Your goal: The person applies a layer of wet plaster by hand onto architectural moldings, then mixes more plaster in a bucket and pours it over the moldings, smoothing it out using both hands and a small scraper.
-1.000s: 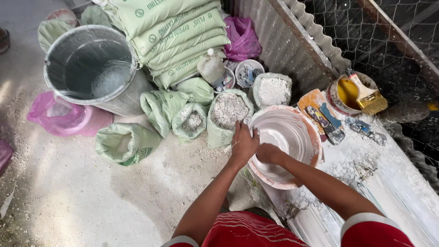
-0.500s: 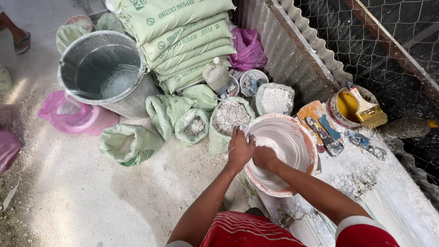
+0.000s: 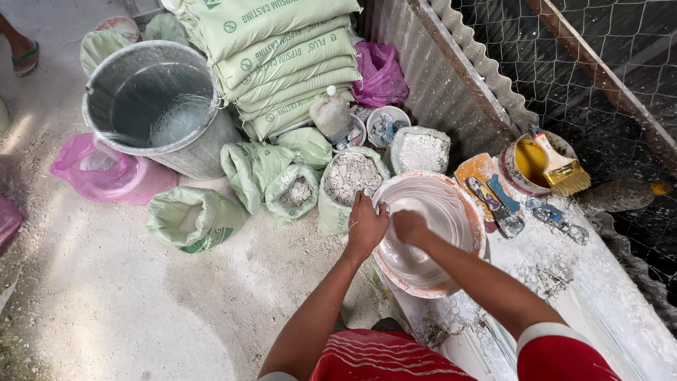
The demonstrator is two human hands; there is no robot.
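A shallow round basin (image 3: 451, 212), orange outside and coated white within, sits right of centre in the frame, resting on a powder-dusted board (image 3: 599, 282) that runs to the lower right corner. Since a second ago both hands have slid from the basin's near left rim toward its middle, and the head camera has drawn closer, so the basin now looks larger and its smeared white lining shows more plainly; judging from that, the working of the wet white material inside goes on rather than ends. The left hand (image 3: 367, 226) lies palm down on the left rim, fingers bent over the edge and gripping it. The right hand (image 3: 411, 227) is inside the bowl, curled into a loose fist against the white coating; whether it encloses a lump of material I cannot tell, since the knuckles hide the palm. Both forearms rise from the bottom of the frame and converge on the basin, above a red shirt. Just left of the basin stands an open sack of white lumps (image 3: 350, 180), with smaller green sacks (image 3: 254, 169) beside it and a stack of full green bags (image 3: 282, 56) at the upper centre. A grey metal bucket (image 3: 151, 106) stands at the upper left. To the right of the basin lie putty knives (image 3: 497, 204), and beyond them a yellow-filled tub with a brush (image 3: 557, 166).
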